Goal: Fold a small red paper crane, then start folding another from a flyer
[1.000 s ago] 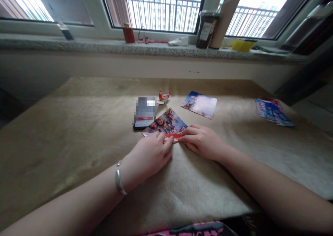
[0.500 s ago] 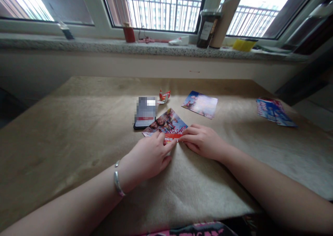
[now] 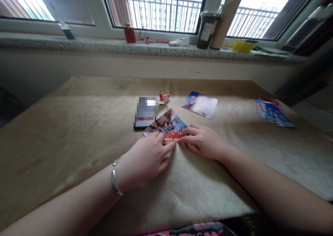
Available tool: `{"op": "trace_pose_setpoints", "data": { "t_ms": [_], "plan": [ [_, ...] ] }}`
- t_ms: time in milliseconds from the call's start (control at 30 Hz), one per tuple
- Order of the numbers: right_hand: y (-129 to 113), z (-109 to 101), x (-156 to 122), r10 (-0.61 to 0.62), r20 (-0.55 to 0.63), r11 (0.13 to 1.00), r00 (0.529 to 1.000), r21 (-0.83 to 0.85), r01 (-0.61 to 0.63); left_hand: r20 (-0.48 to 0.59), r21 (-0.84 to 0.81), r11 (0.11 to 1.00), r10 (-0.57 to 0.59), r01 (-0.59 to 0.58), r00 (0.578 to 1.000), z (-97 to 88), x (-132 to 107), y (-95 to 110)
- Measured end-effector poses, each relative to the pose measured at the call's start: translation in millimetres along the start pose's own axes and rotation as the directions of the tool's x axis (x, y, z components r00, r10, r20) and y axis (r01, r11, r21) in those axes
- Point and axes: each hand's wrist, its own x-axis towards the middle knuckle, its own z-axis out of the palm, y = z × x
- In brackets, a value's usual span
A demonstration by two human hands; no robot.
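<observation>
A sheet of printed paper (image 3: 170,123), folded into a triangle with its point facing away, lies on the table in front of me. It carries photo figures, and a red band with white lettering runs along the near edge. My left hand (image 3: 147,156), with a silver bracelet at the wrist, holds the paper down, its index finger stretched along the near edge and its thumb apart on the table. From the other side, my right hand (image 3: 201,140) keeps its bent fingers together on the paper's right corner. The fingertips of both hands nearly meet at the near edge.
Behind the paper to the left lies a phone (image 3: 145,114), its screen partly blurred. A small red folded paper piece (image 3: 164,96) stands by it. A square printed sheet (image 3: 200,105) lies farther right, and several printed cards (image 3: 274,113) lie near the table's right side.
My left hand has slid slightly left and toward me along the near edge, uncovering more white lettering. The right hand and the paper stay nearly where they were.
</observation>
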Motion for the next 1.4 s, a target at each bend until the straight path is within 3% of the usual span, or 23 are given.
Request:
{"op": "trace_pose_setpoints", "data": {
  "t_ms": [733, 1033, 1400],
  "plan": [
    [4, -8, -2, -0.045, 0.118, 0.983, 0.992, -0.172, 0.065, -0.021, 0.001, 1.0, -0.015, 0.015, 1.0, -1.7, 0, -1],
    [9, -7, -3, -0.035, 0.065, 0.987, 0.997, -0.157, 0.044, -0.032, 0.024, 1.0, -0.016, 0.017, 0.999, 3.8, 2, -2],
    [19, -11, -9, 0.012, 0.084, 0.994, 0.996, -0.108, -0.003, -0.03, 0.027, 0.999, -0.018, 0.018, 0.999, 5.7, 3, -1]
  ]
}}
